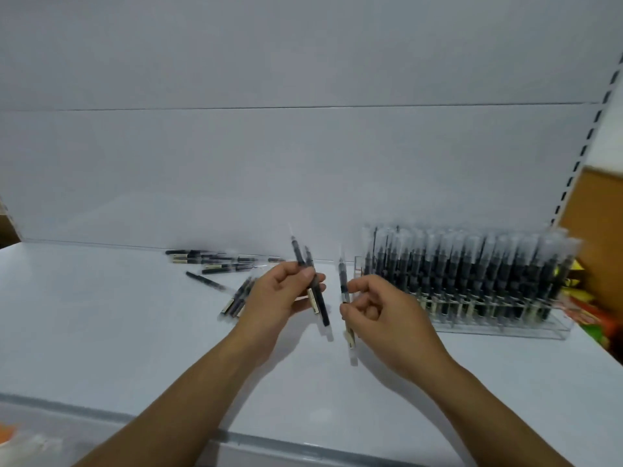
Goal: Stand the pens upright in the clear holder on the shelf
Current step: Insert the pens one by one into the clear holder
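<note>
While the left hand point(286, 291) grips two dark pens point(312, 284) and the right hand point(381, 308) pinches one dark pen point(344, 288), loose pens point(215, 261) lie on the white shelf point(101, 332); a clear rectangular holder point(472, 274), packed with upright pens, stands just right.

Head-worn camera looks forward and down, close over the shelf point(101, 325).
</note>
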{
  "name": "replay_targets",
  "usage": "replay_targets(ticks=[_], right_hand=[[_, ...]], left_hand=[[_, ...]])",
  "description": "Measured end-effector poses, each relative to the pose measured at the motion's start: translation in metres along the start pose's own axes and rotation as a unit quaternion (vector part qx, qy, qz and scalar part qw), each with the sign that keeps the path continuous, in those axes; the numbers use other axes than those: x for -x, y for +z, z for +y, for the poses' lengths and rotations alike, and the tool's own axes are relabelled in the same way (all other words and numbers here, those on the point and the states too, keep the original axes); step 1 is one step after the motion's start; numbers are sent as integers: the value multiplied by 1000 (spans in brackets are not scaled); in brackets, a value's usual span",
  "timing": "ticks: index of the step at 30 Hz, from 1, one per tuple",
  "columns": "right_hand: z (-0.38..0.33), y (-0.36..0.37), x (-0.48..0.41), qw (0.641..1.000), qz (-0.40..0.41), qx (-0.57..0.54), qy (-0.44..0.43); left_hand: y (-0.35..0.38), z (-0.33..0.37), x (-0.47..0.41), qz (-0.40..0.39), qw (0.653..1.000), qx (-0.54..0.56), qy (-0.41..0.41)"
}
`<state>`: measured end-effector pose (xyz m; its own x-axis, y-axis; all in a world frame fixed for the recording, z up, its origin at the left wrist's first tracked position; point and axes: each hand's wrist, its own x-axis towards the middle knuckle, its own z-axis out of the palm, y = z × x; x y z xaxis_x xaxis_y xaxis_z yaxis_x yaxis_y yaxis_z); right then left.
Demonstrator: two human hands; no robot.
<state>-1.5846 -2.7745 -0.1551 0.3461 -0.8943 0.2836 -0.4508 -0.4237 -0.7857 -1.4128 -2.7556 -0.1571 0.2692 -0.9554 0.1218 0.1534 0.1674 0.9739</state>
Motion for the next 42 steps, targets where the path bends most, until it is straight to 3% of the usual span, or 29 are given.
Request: replay_targets(ticks=[4,11,18,26,38,42], right_hand=[[11,-33,11,998,49,-29,5],[14,-71,-3,985,159,-68,2],[12,-62,-33,988,154,-11,-18],[20,-50,-34,991,66,114,-16],[18,-40,-30,971,64,229,0],[20,-39,-27,972,79,222,-2]], left_hand=[[30,-14,10,18,999,23,35],[47,-28,24,-56,997,31,46],[47,-32,25,-66,997,1,34],[46,-31,24,-76,996,-30,44],[45,-34,23,-72,996,-19,42],[45,-35,22,-72,996,-23,45]])
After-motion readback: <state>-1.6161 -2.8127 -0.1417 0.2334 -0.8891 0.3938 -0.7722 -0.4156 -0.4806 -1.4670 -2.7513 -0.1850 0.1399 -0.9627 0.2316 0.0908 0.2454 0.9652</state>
